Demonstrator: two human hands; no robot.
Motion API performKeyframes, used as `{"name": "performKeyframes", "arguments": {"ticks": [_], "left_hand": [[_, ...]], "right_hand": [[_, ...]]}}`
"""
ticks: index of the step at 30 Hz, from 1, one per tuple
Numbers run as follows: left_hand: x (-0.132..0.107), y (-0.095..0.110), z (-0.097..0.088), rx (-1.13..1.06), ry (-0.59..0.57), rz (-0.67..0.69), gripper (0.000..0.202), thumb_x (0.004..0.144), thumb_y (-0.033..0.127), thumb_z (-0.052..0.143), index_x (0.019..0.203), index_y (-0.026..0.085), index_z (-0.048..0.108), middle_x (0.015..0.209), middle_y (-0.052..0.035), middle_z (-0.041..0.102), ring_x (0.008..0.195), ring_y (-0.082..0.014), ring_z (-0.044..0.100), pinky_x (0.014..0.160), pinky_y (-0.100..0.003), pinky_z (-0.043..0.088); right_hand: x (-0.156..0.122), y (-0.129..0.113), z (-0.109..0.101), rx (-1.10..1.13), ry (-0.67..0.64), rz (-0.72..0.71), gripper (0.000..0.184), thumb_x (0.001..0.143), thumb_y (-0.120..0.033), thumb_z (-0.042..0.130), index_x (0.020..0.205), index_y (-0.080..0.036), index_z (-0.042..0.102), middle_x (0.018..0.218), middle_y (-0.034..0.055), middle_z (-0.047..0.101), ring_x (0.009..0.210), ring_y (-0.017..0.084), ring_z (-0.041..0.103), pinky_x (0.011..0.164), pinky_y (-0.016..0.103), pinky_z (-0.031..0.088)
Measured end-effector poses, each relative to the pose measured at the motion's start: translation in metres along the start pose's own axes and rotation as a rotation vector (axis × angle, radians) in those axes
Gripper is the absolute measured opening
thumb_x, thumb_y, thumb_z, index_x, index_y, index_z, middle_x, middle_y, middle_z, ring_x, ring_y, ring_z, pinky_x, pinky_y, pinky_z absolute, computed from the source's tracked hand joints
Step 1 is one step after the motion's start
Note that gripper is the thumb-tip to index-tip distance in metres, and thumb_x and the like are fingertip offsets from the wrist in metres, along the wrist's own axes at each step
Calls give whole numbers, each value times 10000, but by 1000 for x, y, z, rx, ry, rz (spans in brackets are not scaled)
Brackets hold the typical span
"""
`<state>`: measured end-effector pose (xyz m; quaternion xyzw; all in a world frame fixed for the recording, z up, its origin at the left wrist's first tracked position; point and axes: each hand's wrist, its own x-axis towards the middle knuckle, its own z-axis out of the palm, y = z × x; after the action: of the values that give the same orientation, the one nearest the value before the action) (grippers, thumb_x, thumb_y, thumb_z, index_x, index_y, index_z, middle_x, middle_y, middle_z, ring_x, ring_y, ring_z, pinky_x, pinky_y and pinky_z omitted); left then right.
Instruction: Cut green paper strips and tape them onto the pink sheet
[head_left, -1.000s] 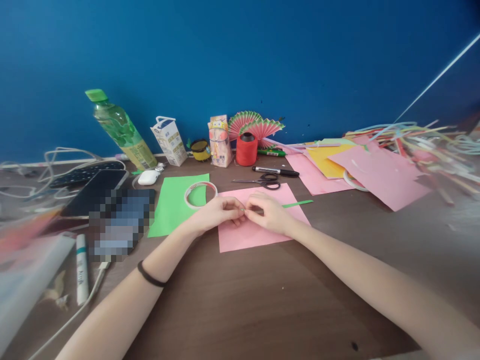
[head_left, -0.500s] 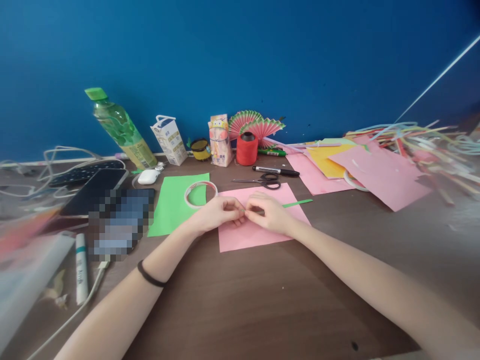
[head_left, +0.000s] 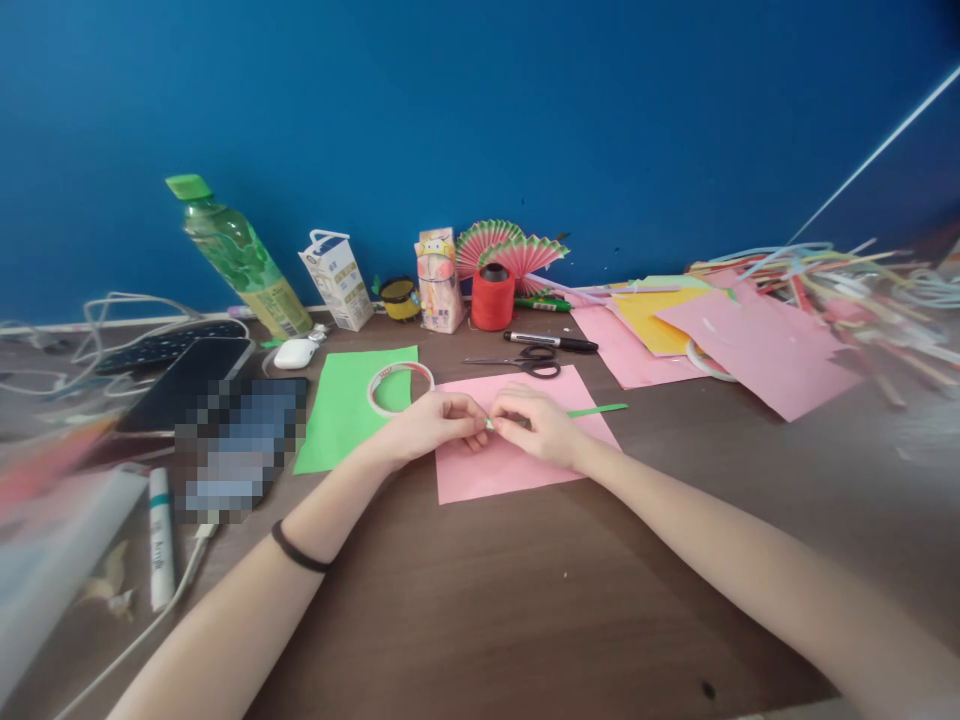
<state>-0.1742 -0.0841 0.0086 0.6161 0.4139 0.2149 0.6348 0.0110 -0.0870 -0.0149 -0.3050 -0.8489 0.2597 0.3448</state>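
Over a pink sheet of paper (head_left: 480, 482), both hands meet at the end of a narrow green paper strip (head_left: 600, 410). My left hand (head_left: 439, 428) pinches the strip's near end between thumb and fingers. Close beside it, my right hand (head_left: 538, 428) is closed on the same strip, whose free end sticks out to the right past the knuckles. A bit of green shows between the fingertips; the rest is covered by the fingers. A roll of tape (head_left: 401, 388) lies on a green sheet (head_left: 337, 415) left of the hands. Scissors (head_left: 536, 361) rest just behind the pink sheet.
Behind stand a green bottle (head_left: 240, 260), a carton (head_left: 337, 280), a red thread spool (head_left: 493, 300) and a paper fan (head_left: 525, 250). A black marker (head_left: 551, 342) lies by the scissors. Phones (head_left: 244, 445) and cables are at left, coloured papers (head_left: 757, 350) at right.
A little green now shows between the fingertips, and the strip's free end has shifted slightly right. Both hands keep their pinch in nearly the same place.
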Motion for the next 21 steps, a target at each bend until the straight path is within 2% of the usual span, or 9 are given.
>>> {"name": "performKeyframes", "arguments": {"ticks": [7,15,21], "left_hand": [[0,-3,2,70,25,18,114,725,241,611,736,132,578,670,-4,630,611,-93,591,653,-253,481],[0,0,0,-21,-4,2,166,705,264,657,750,116,597,672,-16,643,601,-94,596,647,-252,484],[0,-1,1,-4,7,14,187,715,292,649,748,119,587,683,-24,648,612,-101,598,659,-266,481]], "right_hand": [[0,-3,1,-19,-6,-47,163,774,-132,446,625,-197,436,639,0,470,660,147,433,653,303,347],[0,-1,1,-32,2,-19,166,782,-137,440,626,-195,440,638,0,461,663,147,433,645,298,347],[0,-2,0,-29,-4,-17,167,781,-128,446,625,-188,454,635,2,464,656,146,435,646,295,349]]}}
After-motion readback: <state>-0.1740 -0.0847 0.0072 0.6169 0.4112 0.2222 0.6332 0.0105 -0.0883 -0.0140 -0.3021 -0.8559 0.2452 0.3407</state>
